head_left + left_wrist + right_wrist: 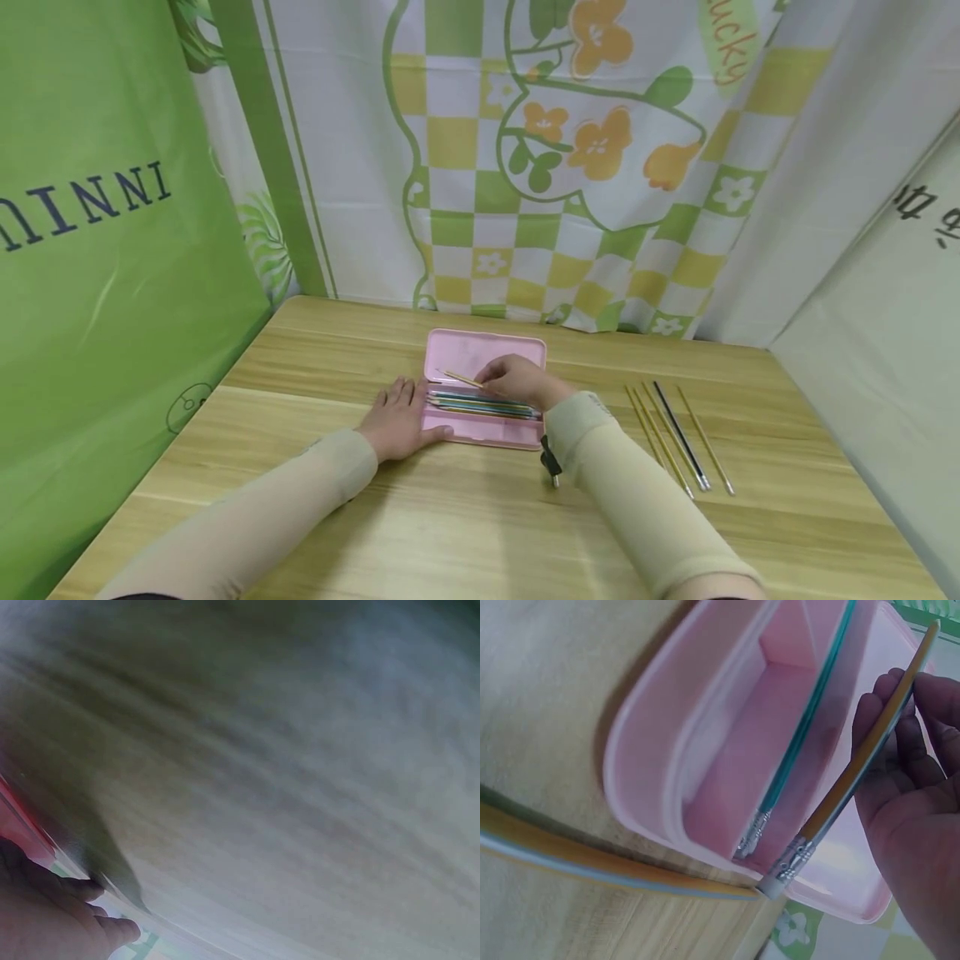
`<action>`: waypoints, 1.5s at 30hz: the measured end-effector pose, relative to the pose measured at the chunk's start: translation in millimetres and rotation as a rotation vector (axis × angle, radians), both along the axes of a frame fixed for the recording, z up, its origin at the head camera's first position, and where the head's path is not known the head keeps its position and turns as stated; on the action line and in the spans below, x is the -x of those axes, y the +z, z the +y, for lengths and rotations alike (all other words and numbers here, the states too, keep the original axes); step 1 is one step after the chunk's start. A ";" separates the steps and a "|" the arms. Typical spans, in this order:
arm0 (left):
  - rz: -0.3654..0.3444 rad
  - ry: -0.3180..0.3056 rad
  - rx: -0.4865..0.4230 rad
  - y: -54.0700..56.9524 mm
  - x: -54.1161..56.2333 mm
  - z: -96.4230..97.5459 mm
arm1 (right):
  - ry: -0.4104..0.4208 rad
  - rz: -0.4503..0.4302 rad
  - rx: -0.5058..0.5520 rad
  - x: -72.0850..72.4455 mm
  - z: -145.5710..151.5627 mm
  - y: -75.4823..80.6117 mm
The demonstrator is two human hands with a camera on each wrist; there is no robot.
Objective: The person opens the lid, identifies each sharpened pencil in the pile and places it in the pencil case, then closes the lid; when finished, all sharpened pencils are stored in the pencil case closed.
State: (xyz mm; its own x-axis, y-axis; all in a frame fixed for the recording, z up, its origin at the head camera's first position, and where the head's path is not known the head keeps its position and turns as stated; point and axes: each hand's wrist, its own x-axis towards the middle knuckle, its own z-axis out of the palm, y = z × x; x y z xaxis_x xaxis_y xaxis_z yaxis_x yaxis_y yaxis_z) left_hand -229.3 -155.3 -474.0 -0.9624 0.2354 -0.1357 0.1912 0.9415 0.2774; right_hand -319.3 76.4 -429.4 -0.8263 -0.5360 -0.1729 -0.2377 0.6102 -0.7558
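A pink pencil case (461,429) lies with its lid open on the wooden table, with several green, blue and yellow pencils (480,407) inside. My left hand (397,421) rests against the case's left side, fingers extended and thumb on the front edge. Above the case, my right hand (517,379) pinches a yellow pencil (862,754) between thumb and fingers. That pencil's eraser end points toward the camera in the right wrist view. In the left wrist view, only part of the left hand (60,919) shows beside a pink edge.
To the right of the case, several yellow pencils (707,440) and a dark pencil (675,425) lie on the table (450,517). A small black item (550,458) is at the right cuff. A patterned curtain (480,183) hangs behind the table.
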 end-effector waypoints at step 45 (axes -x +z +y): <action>-0.172 0.189 -0.721 42.8 51.7 -4.3 | -0.350 -0.133 0.230 8.7 68.3 8.6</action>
State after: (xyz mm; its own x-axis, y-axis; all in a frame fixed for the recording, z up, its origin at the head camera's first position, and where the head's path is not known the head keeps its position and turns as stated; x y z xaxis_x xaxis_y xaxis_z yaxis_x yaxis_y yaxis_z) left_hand -281.0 -159.6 -431.2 -0.9743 0.1557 -0.1628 -0.0570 0.5288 0.8468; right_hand -328.0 144.6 -420.9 -0.9434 -0.2651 -0.1992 0.0622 0.4486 -0.8916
